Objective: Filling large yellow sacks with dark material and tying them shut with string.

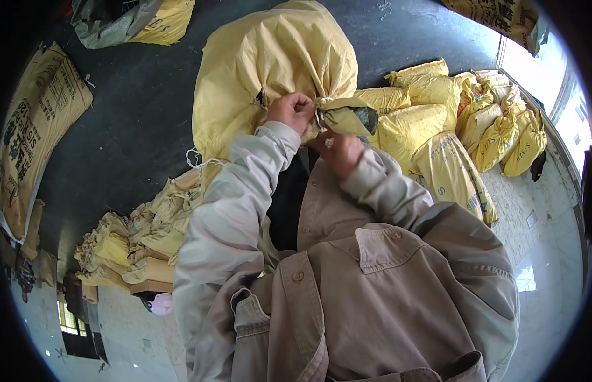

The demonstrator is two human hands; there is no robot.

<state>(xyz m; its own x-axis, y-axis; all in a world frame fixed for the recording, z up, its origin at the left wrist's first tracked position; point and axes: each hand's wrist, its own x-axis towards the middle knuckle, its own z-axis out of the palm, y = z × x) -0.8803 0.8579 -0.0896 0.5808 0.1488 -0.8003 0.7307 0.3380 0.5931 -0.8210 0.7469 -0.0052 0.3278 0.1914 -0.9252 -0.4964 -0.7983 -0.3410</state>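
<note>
A large, full yellow woven sack point(277, 51) stands in front of me, its cloth pleated toward a gathered neck. The loose mouth of the sack point(350, 119) sticks out to the right and shows a dark greenish inside. A pale string point(319, 114) runs round the neck. My left hand point(292, 114) is closed in a pinch just left of the neck; what lies between its fingers is hidden. Just below the mouth, my right hand point(340, 153) is closed with its fingertips at the string, slightly blurred.
Several filled yellow sacks point(429, 121) lie piled at the right on a pale floor. Crumpled, flattened sacks point(140, 242) are heaped at the left. A printed tan sack point(38, 134) lies at the far left of the dark surface point(137, 108). A grey-and-yellow bag point(127, 22) is at the top left.
</note>
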